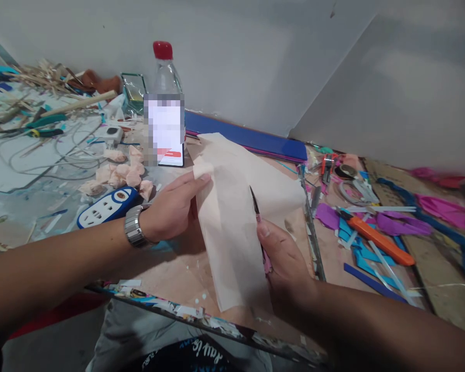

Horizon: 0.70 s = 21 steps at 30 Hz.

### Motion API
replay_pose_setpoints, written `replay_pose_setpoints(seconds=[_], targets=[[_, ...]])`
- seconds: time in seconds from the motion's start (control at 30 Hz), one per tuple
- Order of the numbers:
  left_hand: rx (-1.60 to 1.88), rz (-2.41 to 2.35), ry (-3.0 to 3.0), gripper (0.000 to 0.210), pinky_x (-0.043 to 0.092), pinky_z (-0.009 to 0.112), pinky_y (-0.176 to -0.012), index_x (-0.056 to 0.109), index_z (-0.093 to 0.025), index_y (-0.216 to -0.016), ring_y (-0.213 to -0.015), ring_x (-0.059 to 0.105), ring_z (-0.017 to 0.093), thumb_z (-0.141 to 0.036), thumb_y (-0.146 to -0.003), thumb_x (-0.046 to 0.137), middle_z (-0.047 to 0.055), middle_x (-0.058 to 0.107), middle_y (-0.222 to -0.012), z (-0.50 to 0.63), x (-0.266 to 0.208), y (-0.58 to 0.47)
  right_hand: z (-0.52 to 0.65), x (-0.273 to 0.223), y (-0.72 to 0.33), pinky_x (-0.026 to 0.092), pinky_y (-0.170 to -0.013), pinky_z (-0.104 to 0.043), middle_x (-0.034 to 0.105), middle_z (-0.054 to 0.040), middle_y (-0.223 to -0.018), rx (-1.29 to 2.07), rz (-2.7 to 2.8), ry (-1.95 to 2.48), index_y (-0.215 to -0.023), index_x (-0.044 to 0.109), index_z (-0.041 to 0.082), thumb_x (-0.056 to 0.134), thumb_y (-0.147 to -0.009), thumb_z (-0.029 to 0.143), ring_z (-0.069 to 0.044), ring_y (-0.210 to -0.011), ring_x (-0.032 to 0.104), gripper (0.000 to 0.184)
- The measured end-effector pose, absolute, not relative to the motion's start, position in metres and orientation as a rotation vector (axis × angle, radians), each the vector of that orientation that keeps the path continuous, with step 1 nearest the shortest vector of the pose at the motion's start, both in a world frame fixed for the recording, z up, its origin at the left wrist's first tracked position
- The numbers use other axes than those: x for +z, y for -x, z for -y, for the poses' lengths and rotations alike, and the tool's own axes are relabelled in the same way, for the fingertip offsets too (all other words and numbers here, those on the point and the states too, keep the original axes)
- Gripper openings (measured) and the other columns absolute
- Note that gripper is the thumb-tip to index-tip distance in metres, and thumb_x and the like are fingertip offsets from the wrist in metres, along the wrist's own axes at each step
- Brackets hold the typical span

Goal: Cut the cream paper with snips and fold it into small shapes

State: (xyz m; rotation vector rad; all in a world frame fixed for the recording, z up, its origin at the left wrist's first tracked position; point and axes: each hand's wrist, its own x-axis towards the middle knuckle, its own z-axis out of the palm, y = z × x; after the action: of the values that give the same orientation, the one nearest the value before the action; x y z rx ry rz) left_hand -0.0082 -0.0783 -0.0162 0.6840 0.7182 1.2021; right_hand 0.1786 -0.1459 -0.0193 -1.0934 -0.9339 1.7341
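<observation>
My left hand (pixel 175 204), with a metal watch on its wrist, pinches the left edge of a pale cream sheet of paper (pixel 232 232), thumb on top. The paper looks folded or layered, and its upper right part spreads out over the table. My right hand (pixel 282 253) is closed around pink-handled scissors (pixel 254 200). Their dark blades point up and away, lying along the paper at its right side. Whether the blades are apart is hard to see. Most of the handle is hidden in my fingers.
A phone (pixel 166 129) leans on a red-capped bottle (pixel 166 72). Crumpled peach pieces (pixel 118 174) and a blue-white power strip (pixel 107 206) lie left. Pliers (pixel 42 124) and sticks are further left. An orange-handled cutter (pixel 380 240), tape and coloured scraps cover the right.
</observation>
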Motion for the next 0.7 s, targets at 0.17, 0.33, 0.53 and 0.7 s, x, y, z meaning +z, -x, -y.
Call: replay_pose_setpoints(seconds=[0.17,0.33,0.53,0.7], targets=[[1.188,-0.737,-0.694,0.024,0.047,0.041,-0.107,0.073,-0.014,-0.106,-0.120,0.065,0.029,-0.027,-0.086,0.073,0.010,0.076,-0.115,0.0794,-0.0138,0.0077,0.1448,-0.0206,-0.1788,0.051,-0.050,-0.025,0.073,-0.0020,-0.075,1.712,0.925,1.105,-0.094,0.075,0.025,0.068,-0.089,0.053,-0.017,-0.057,0.061,0.029],[1.160,-0.745,-0.648,0.027,0.048,0.040,-0.106,0.072,-0.013,-0.108,-0.115,0.067,0.028,-0.026,-0.085,0.073,0.011,0.076,-0.114,0.0789,-0.0153,0.0072,0.1451,-0.0202,-0.1786,0.053,-0.051,-0.029,0.074,-0.0032,-0.076,1.715,0.914,1.095,-0.094,0.074,0.027,0.066,-0.089,0.055,-0.021,-0.060,0.063,0.030],[1.126,-0.760,-0.712,0.018,0.052,0.040,-0.098,0.075,-0.017,-0.098,-0.106,0.070,0.029,-0.029,-0.085,0.071,0.008,0.077,-0.104,0.0813,-0.0172,0.0073,0.1458,-0.0213,-0.1780,0.054,-0.051,-0.032,0.077,-0.0050,-0.082,1.714,0.928,1.114,-0.102,0.073,0.028,0.062,-0.091,0.059,-0.025,-0.069,0.070,0.035],[1.081,-0.761,-0.755,0.015,0.051,0.041,-0.094,0.075,-0.018,-0.092,-0.105,0.069,0.030,-0.024,-0.079,0.071,0.008,0.077,-0.099,0.0823,-0.0194,0.0089,0.1454,-0.0228,-0.1767,0.057,-0.055,-0.034,0.078,-0.0061,-0.084,1.693,0.898,1.118,-0.102,0.074,0.028,0.064,-0.090,0.059,-0.028,-0.077,0.072,0.035]])
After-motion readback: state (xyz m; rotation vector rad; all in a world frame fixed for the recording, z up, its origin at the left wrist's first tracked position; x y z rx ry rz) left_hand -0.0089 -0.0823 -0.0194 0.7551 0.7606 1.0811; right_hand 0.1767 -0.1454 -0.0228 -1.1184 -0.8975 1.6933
